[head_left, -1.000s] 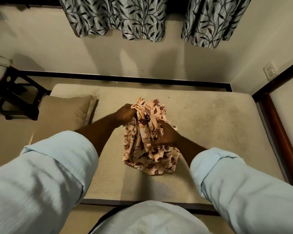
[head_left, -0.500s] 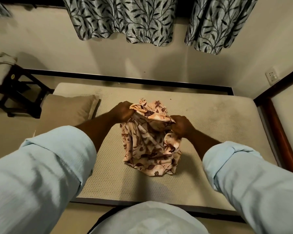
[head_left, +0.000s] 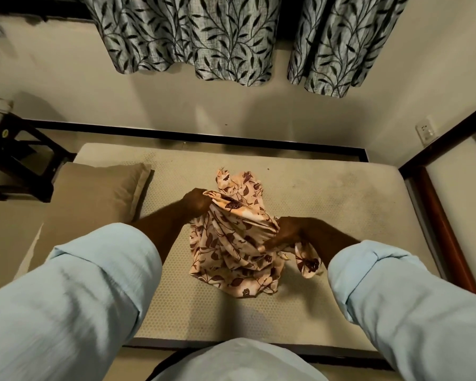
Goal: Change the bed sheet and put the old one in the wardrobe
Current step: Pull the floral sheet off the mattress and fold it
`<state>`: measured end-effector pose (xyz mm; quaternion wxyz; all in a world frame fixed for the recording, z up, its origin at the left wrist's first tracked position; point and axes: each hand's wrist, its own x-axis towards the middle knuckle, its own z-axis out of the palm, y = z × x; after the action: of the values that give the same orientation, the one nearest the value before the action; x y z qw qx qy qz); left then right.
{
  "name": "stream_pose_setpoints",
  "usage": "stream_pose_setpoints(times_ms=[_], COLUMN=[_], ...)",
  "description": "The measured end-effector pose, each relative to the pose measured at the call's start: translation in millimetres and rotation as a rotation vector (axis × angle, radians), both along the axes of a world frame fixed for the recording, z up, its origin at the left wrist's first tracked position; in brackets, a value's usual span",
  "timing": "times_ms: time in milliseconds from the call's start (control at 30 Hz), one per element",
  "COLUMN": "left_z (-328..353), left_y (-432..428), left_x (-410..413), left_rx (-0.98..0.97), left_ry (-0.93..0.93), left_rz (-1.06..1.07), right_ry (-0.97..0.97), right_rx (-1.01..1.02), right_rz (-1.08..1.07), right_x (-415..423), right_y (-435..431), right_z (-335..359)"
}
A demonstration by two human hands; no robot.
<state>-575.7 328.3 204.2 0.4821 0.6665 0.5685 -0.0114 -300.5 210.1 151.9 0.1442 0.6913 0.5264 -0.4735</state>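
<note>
Bed sheet [head_left: 232,243] bunched on bare mattress [head_left: 327,202]; left hand [head_left: 197,202], right hand [head_left: 287,232] grip it. Pillow [head_left: 94,193] left, stool [head_left: 19,160] beyond.

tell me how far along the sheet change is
Done: the mattress lies bare, so a sheet seems off. In hand: left hand and right hand grip the bunched sheet over it. To do: spread a sheet, stow the old one.

Peach sheet [head_left: 231,243] with maroon leaf print, beige honeycomb-textured mattress [head_left: 327,204], tan pillow [head_left: 94,193], grey curtains [head_left: 204,37] with black leaves
</note>
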Motion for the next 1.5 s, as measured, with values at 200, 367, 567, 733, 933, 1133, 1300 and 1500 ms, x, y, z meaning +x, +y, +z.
stream_pose_setpoints(times_ms=[200, 367, 567, 733, 933, 1133, 1300, 1500], left_z=[10.7, 51.3, 168.0, 275.1, 438.9, 524.4, 496.5, 398.5], left_y=[-2.1, 36.7, 86.3, 117.7, 141.1, 112.3, 109.1, 108.6], left_x=[23.9, 66.6, 118.9, 146.6, 166.3, 170.6, 152.1, 116.8], left_rx=[-0.717, -0.456, 0.016, 0.181, 0.457, 0.718, 0.653, 0.775], left_ry=[-0.223, -0.759, -0.858, -0.945, -1.081, -1.114, -1.188, -0.862], left_rz=[0.65, 0.917, 0.871, 0.707, 0.562, 0.36, 0.319, 0.45], right_ry=[0.362, 0.855, 1.054, 0.997, 0.811, 0.777, 0.552, 0.479], right_rx=[0.006, 0.307, 0.699, 1.056, 1.577, 1.801, 1.883, 1.764], right_rz=[-0.627, -1.355, -1.513, -1.401, -1.087, -0.911, -0.717, -0.687], right_x=[-3.6, -8.4, 25.2, 50.3, 89.8, 88.8, 68.3, 57.9], right_y=[9.0, 56.6, 142.9, 168.6, 188.2, 151.3, 124.8, 107.3], right_z=[13.3, 70.5, 177.3, 298.8, 448.3, 553.7, 541.3, 458.8])
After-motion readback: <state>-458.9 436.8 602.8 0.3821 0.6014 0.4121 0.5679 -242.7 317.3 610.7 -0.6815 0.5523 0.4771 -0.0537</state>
